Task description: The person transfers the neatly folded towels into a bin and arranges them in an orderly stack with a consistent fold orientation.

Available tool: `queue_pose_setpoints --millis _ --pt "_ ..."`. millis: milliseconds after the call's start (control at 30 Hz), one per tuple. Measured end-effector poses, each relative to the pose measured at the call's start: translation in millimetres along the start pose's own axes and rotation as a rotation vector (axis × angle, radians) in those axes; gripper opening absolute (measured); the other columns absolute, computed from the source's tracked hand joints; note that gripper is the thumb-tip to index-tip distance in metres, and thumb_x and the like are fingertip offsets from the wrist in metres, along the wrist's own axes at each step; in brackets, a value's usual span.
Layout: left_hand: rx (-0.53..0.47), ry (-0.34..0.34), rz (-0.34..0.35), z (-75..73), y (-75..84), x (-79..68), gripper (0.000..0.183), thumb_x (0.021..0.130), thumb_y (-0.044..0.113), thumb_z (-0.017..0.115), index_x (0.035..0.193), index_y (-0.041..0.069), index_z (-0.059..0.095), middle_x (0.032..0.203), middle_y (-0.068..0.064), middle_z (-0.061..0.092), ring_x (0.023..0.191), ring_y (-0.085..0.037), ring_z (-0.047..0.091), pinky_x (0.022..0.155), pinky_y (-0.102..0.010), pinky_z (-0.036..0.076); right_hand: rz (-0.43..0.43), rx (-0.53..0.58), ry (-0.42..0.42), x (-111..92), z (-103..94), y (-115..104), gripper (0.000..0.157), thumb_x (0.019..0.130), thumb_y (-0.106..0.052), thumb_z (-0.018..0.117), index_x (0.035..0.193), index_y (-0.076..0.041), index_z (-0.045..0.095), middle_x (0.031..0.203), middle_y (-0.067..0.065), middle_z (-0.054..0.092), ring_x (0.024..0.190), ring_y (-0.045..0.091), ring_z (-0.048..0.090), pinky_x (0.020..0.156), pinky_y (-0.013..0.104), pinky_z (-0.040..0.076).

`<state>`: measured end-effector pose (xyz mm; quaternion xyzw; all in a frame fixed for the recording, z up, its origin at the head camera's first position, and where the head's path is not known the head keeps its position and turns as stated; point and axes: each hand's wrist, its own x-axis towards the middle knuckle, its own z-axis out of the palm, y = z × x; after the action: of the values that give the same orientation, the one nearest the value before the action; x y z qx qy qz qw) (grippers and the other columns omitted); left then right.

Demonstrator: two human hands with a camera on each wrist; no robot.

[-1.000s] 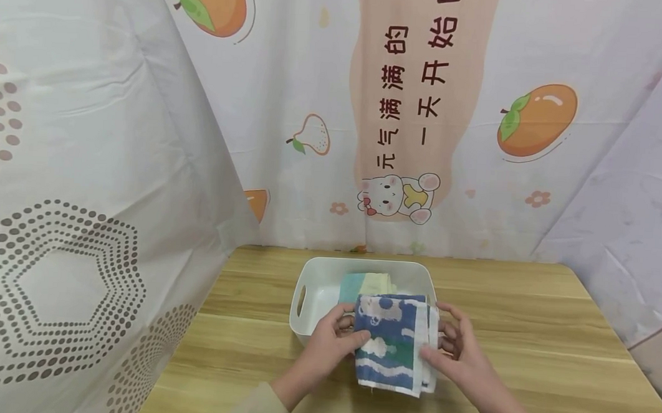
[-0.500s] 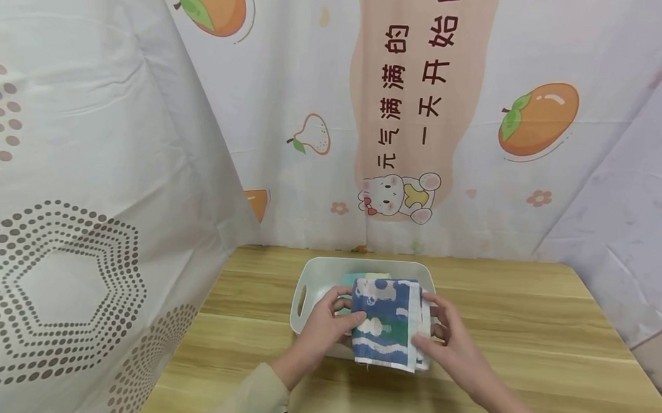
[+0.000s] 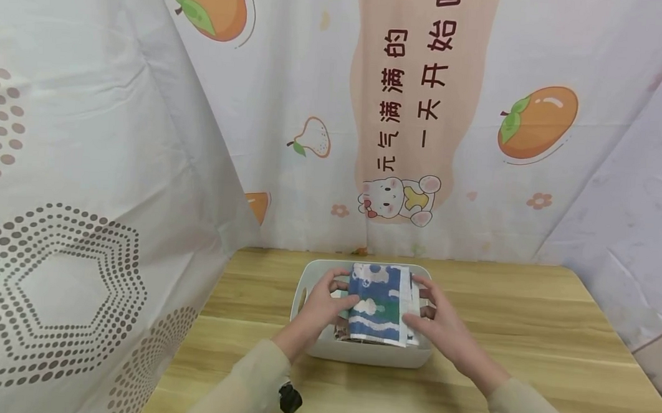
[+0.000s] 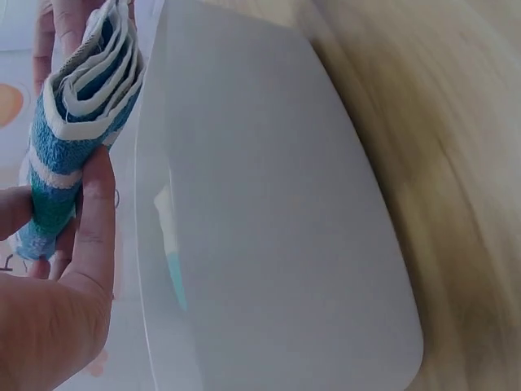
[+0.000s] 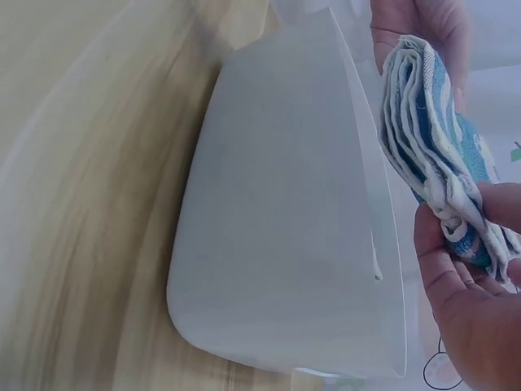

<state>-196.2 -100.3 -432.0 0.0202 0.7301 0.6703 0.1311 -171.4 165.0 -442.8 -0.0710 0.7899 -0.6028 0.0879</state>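
A folded towel [image 3: 375,305], blue with white and green patterns, hangs over the white basket [image 3: 368,355] in the head view. My left hand [image 3: 321,307] grips its left side, thumb on top and fingers beneath. On the opposite side my right hand [image 3: 441,323] pinches the pale border in the same way. Seen edge-on, the towel [image 4: 77,122] shows several stacked layers in the left wrist view, above the basket's rim. The right wrist view also has the layered towel [image 5: 423,122] raised over the basket wall [image 5: 277,204]. A teal and cream cloth [image 4: 172,261] shows inside the basket, mostly hidden.
The basket stands on a wood-grain table [image 3: 505,315] near its back edge. Behind it hangs a white printed curtain [image 3: 287,185] with fruit and a cartoon animal. Another patterned sheet [image 3: 142,159] borders the left side. A handle opening shows in the basket's left wall.
Both hands have carried the folded towel forward and slightly left, from the basket's front edge to over its opening. The towel now covers most of the cloth inside.
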Motion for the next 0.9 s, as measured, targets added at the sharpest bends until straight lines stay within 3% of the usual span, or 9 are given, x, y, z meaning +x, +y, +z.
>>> queue_pose_setpoints --millis 167,467,733,900 --pt "0.022 0.02 0.028 -2.2 0.1 8.3 0.058 0.097 0.013 0.072 0.146 0.026 0.045 0.129 -0.018 0.056 0.085 -0.025 0.07 0.067 -0.043 0.063 0.008 -0.048 -0.009 10 1.1 1 0.083 0.094 -0.026 0.076 0.16 -0.019 0.026 0.15 0.02 0.039 0.11 0.03 0.056 0.082 0.031 0.054" --pt "0.097 0.021 0.033 -5.6 -3.0 17.6 0.045 0.098 0.013 0.07 0.138 0.027 0.058 0.131 -0.016 0.056 0.09 -0.024 0.069 0.068 -0.041 0.063 0.047 -0.072 -0.037 23 4.2 4 0.08 0.095 -0.026 0.075 0.159 -0.019 0.028 0.148 0.021 0.039 0.112 0.032 0.056 0.084 0.036 0.054" --pt "0.197 -0.018 0.008 -9.3 -8.5 21.7 0.057 0.096 0.015 0.072 0.149 0.026 0.054 0.142 -0.018 0.051 0.087 -0.022 0.069 0.071 -0.038 0.062 0.036 -0.062 -0.075 33 11.3 8 0.083 0.094 -0.019 0.076 0.16 -0.013 0.026 0.144 0.022 0.04 0.103 0.028 0.058 0.082 0.035 0.053" --pt "0.342 -0.051 -0.055 -10.7 -14.8 27.6 0.071 0.092 0.021 0.077 0.155 0.024 0.045 0.151 -0.017 0.046 0.1 -0.022 0.067 0.088 -0.041 0.058 0.038 -0.119 -0.103 37 16.0 10 0.087 0.093 -0.017 0.076 0.162 -0.009 0.023 0.145 0.02 0.045 0.099 0.026 0.06 0.08 0.035 0.054"
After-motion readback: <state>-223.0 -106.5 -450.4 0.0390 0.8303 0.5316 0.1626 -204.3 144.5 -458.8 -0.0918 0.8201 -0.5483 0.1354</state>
